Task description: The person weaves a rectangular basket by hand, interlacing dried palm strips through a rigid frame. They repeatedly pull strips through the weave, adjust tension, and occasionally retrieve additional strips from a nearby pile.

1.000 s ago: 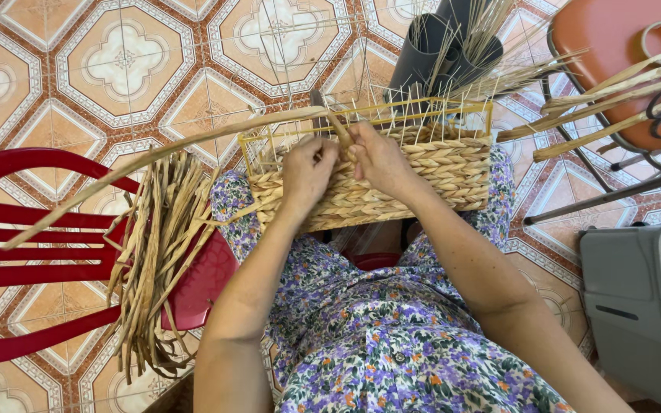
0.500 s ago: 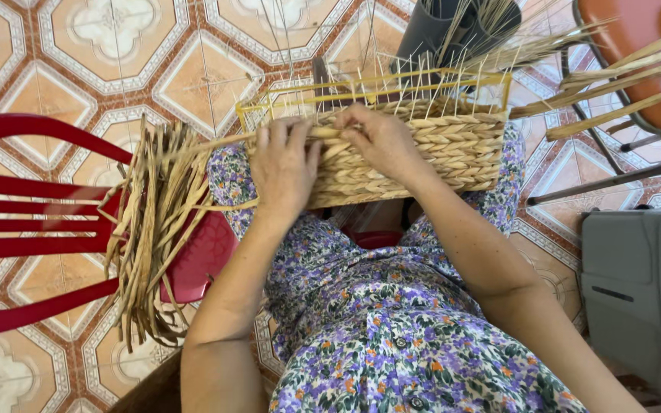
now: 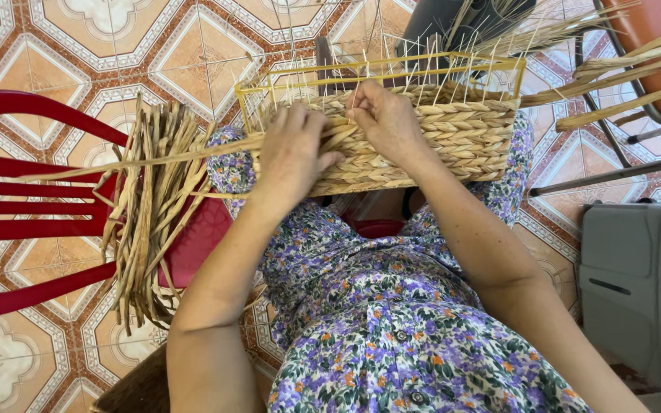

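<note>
i wear a buttoned floral dress [image 3: 392, 336], purple, green and orange on white; my forearms are bare.

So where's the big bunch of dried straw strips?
The bundle of dried strips lies draped over the red plastic chair, left of the left hand and woven basket.

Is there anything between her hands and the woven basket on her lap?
Nothing visible does. The left hand lies flat on the woven basket wall over a long straw strand, and the right hand pinches the weave near the yellow wire frame.
</note>
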